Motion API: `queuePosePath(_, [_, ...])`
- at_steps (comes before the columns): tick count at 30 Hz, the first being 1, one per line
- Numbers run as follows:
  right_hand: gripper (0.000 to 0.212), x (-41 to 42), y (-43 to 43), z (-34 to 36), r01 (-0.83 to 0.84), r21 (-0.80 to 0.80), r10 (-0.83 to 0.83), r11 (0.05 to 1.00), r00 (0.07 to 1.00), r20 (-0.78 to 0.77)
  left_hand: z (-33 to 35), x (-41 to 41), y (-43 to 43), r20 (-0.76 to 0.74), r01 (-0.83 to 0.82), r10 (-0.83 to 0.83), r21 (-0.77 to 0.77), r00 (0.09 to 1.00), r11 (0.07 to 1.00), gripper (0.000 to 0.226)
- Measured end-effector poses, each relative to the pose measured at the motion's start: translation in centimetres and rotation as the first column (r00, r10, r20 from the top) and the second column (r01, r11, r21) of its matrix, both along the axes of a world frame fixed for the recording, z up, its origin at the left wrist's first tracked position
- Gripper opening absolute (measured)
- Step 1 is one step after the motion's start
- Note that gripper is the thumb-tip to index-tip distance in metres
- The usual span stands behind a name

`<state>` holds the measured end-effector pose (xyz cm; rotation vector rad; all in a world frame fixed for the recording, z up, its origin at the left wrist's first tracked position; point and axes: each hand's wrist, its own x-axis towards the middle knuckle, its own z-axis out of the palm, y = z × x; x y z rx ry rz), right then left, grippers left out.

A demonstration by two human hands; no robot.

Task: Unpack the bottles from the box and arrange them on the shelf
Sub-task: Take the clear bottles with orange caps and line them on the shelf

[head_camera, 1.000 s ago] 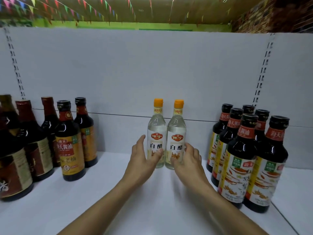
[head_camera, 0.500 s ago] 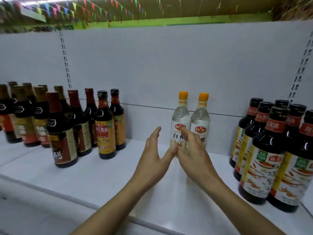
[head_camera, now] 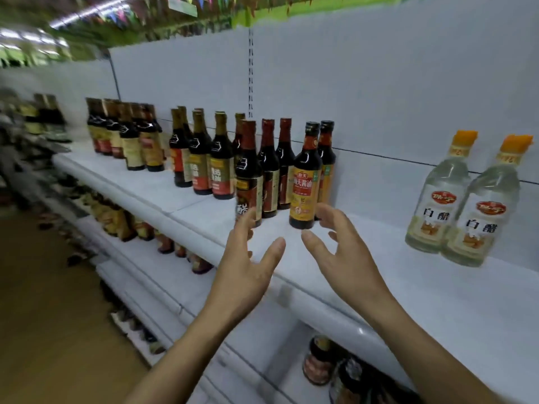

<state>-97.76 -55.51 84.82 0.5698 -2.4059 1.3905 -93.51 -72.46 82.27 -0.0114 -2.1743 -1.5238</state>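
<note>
Two clear vinegar bottles [head_camera: 463, 199] with orange caps stand side by side on the white shelf [head_camera: 437, 301] at the right. My left hand [head_camera: 248, 263] and my right hand [head_camera: 341, 255] hover empty over the shelf's front edge, well left of those bottles, fingers spread and relaxed. A dark soy sauce bottle with a yellow label [head_camera: 304, 179] stands just beyond my fingertips. No box is in view.
Several dark sauce bottles [head_camera: 210, 158] stand in groups along the shelf to the left. Lower shelves [head_camera: 163, 287] hold more bottles and jars [head_camera: 320, 363]. A brown floor [head_camera: 43, 316] lies at the lower left. The view is blurred by motion.
Both hands have come away from the two vinegar bottles, which stay standing on the shelf. The view has swung left, so the vinegar bottles now sit at the right.
</note>
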Motion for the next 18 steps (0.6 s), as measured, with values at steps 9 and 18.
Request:
queuePosePath(9, [0.057,4.0,-11.6,-2.8,-0.299,0.003,0.298,0.954,0.954,0.035,-2.4,8.5,-9.3,0.079,-0.227,0.225,0.013,0.971,0.974,0.082])
queuePosePath(18, [0.057,5.8,-20.6,-8.6,-0.601,0.007,0.585,0.799,0.78,0.223,-7.8,12.9,-13.9,0.229,-0.512,0.495,0.018,0.838,0.859,0.071])
